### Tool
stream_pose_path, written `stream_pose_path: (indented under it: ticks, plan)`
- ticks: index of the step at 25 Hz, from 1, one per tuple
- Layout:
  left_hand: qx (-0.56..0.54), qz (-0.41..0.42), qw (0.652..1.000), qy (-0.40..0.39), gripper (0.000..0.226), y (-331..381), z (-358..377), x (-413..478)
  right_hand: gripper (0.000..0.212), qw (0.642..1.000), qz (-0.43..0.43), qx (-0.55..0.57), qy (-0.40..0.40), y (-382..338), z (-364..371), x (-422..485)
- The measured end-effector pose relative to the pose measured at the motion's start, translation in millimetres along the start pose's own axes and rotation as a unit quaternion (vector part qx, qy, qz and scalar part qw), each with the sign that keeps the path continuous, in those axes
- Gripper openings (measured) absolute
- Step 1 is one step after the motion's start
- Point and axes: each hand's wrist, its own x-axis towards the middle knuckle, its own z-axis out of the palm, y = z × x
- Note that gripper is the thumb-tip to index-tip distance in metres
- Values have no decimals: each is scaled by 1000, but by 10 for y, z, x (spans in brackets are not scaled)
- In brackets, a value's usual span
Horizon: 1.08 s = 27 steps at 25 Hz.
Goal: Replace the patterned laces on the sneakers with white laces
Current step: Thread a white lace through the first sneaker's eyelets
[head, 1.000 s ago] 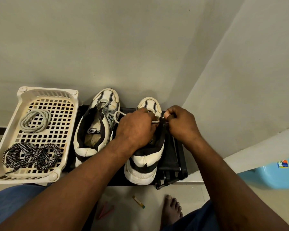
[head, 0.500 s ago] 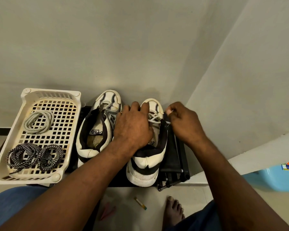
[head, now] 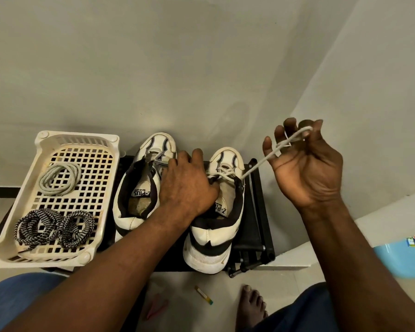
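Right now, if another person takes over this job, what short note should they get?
Right hand: raised, pulling a white lace taut from the right sneaker.
Left hand: pressing down on that sneaker.
Basket: two patterned laces and one coiled white lace.
Done: patterned laces are out; lowest eyelets of right sneaker threaded.
Left: finish this sneaker; the left sneaker looks barely laced.

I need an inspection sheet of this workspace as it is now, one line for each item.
Surface: black bench, carries sneakers and basket.
Job's things: right sneaker partly laced with white lace; left sneaker; patterned laces and spare white lace in basket.
Clutter: small stick and pink item on floor.
Hands: left hand on right sneaker; right hand pulls lace.
Cables: nothing seen.
Surroundings: grey walls, blue tub.
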Motion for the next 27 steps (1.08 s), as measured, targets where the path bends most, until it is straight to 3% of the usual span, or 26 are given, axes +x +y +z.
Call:
stream_pose_path:
  ticks: [3,5,6,8,9,10,11,13,16,17,19,20,22,24,25,26,27]
  plan:
    - [-14,3,1000,-19,66,23,-5,-5,17,993,59,-83,56,86,15,-5]
    - [-17,1,999,-31,61,31,-29,-5,15,949,97,-272,126,204,10,4]
    - [-18,-5,999,-40,59,35,-44,-5,14,892,95,-422,130,248,-15,-1]
    - [-23,-18,998,-51,57,38,-59,-9,19,710,78,-696,67,302,-96,-3]
    - [-26,-20,998,-50,57,36,-61,-17,25,632,89,-770,22,319,-114,-20]
    - [-31,-19,998,-46,59,34,-59,-25,34,590,119,-798,-6,325,-108,-43]
    - [-35,-18,998,-42,61,33,-57,-28,44,583,148,-799,-18,319,-105,-47]
    - [-35,-21,998,-46,65,19,-54,-27,51,629,194,-752,-22,293,-87,-67]
    - [-25,-37,997,-60,69,-4,-63,-13,36,751,151,-642,-32,237,-33,-100]
    - [-25,-40,997,-60,68,-12,-68,-5,31,819,114,-561,-27,212,-10,-97]
    - [-32,-39,997,-56,65,-18,-73,-1,24,957,61,-282,-31,116,46,-100]
    - [-33,-35,997,-56,64,-17,-73,-1,24,987,46,-145,-44,47,68,-99]
    - [-28,-32,997,-61,61,-17,-71,0,29,999,25,13,-33,-70,81,-87]
    - [-16,-28,998,-59,59,-7,-81,-5,30,999,15,-33,35,-104,24,-72]
    - [-5,-20,998,-55,57,-5,-92,-9,25,984,12,-162,78,-80,-3,-64]
    - [3,-5,999,-47,54,6,-116,-16,17,929,16,-353,110,-34,-57,-60]
    - [6,14,999,-41,51,13,-131,-17,14,830,31,-545,115,25,-117,-69]
